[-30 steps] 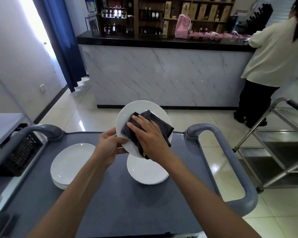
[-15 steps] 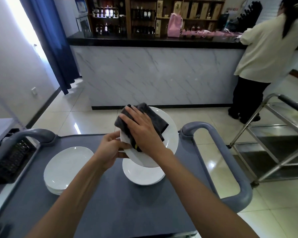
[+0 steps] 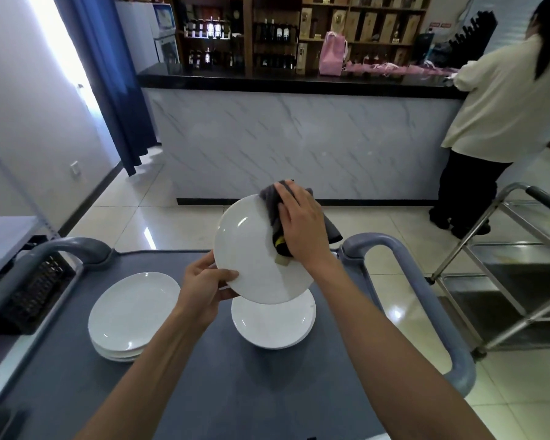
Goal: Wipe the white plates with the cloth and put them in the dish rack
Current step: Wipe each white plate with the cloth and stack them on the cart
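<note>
A white plate (image 3: 251,252) is held tilted above the grey cart top (image 3: 223,376). My left hand (image 3: 204,287) grips its lower left rim, thumb on the face. My right hand (image 3: 302,230) presses a dark grey cloth (image 3: 272,198) flat against the plate's upper right edge; part of the cloth hangs behind the rim. Below the held plate lies a small stack of white plates (image 3: 273,322). A second stack of white plates (image 3: 131,315) sits to the left. A black dish rack (image 3: 35,293) stands off the cart's left side.
The cart has grey handles, a left handle (image 3: 54,249) and a right handle (image 3: 426,300). A steel trolley (image 3: 505,281) stands to the right. A marble-fronted counter (image 3: 299,138) is ahead, with a person (image 3: 496,106) standing at its right end.
My right hand has slid the cloth from the plate's middle to its upper right edge, baring most of the plate's face. The left hand keeps hold of the rim.
</note>
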`<move>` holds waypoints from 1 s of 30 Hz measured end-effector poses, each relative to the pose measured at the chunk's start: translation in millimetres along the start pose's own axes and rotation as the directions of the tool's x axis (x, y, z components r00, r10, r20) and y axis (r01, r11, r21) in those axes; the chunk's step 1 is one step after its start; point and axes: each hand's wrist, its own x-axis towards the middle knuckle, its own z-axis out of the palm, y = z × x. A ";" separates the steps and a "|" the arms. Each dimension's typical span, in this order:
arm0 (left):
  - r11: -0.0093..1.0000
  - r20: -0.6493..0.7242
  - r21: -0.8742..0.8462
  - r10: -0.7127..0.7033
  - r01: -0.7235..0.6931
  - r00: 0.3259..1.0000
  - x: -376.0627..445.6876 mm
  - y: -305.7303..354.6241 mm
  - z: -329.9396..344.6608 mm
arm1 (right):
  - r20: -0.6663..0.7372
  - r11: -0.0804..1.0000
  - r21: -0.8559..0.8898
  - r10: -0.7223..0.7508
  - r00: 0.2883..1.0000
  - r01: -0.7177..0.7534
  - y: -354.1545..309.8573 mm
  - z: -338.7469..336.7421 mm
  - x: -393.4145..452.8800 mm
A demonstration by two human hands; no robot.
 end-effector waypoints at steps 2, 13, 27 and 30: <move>0.998 -0.061 -0.058 -0.002 -0.002 0.998 1.8 -2.8 0.6 | 0.016 0.998 0.005 0.065 0.998 -0.065 5.4 2.1 -4.8; 0.959 -0.215 -0.270 0.022 -0.081 0.976 10.1 -7.1 10.7 | 0.019 0.810 0.395 0.464 0.886 -0.433 -23.2 28.1 -52.1; 0.969 -0.200 -0.227 0.050 -0.096 0.979 14.3 -4.1 6.2 | 0.012 0.713 0.506 0.557 0.831 -0.486 -62.0 41.1 -90.7; 0.971 -0.179 -0.226 0.042 -0.083 0.983 14.4 -6.4 0.5 | -0.023 0.728 0.501 0.551 0.834 -0.468 -55.5 35.0 -82.4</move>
